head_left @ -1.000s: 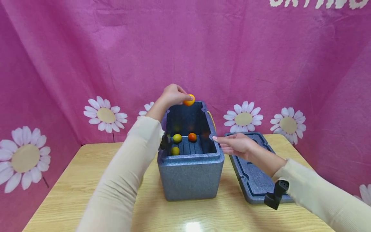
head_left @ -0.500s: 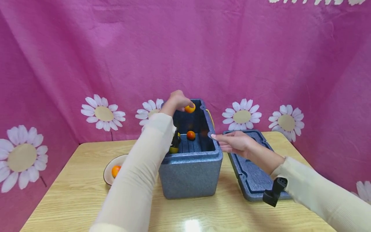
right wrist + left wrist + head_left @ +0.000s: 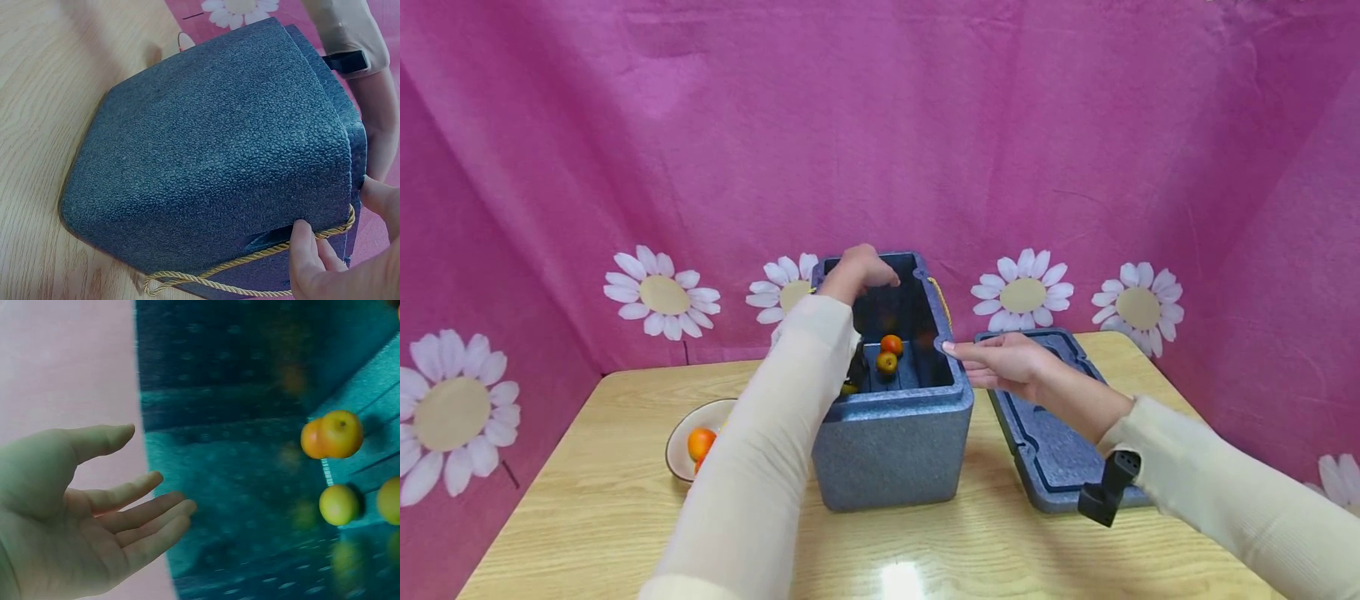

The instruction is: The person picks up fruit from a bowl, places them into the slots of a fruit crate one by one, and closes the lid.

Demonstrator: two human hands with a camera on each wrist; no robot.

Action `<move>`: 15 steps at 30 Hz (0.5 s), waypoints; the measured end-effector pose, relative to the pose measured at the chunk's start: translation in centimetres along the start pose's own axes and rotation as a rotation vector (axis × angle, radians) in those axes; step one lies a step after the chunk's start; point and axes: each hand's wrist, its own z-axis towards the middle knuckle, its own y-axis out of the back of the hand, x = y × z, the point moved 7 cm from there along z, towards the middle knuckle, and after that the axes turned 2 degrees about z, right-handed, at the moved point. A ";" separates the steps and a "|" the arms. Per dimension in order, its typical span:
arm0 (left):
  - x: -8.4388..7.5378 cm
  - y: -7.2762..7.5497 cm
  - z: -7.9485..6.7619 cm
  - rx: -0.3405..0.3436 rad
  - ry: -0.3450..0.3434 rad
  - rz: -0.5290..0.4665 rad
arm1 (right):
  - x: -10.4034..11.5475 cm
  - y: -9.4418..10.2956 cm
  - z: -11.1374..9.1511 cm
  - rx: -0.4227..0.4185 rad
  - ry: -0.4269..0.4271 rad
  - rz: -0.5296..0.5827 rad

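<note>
My left hand (image 3: 872, 268) is over the far part of a grey-blue foam box (image 3: 891, 458). In the left wrist view its fingers are spread, with nothing in them. Inside, a yellow-orange round fruit (image 3: 887, 363) sits against a redder orange fruit (image 3: 891, 344). Nearby in the left wrist view are a yellow fruit (image 3: 339, 505) and another yellow one (image 3: 391, 500), cut by the frame edge. My right hand (image 3: 1011, 364) holds the box's right rim, thumb on the top edge and fingers against the outer wall beside the gold cord (image 3: 250, 256).
Left of the box, a pale bowl (image 3: 679, 442) with orange fruit is partly hidden by my left sleeve. The box's lid (image 3: 1060, 446) lies on the wooden table (image 3: 587, 508) at the right. A pink curtain (image 3: 880, 125) with daisies hangs behind.
My left hand lowered toward the box and let go of the yellow-orange fruit, which is now inside beside the redder one. The bowl came into view. My right hand stayed on the rim.
</note>
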 end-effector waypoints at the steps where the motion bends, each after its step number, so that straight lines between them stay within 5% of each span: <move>1: -0.2 0.3 -0.2 0.001 -0.009 0.006 | 0.0 0.0 0.0 -0.001 0.000 -0.001; 9: -0.5 3.7 -2.8 -0.074 -0.130 0.037 | -0.2 -0.2 0.2 0.000 0.004 0.013; 15: 2.6 4.9 -4.5 -0.140 -0.185 -0.067 | -0.4 0.1 0.1 -0.019 -0.003 0.005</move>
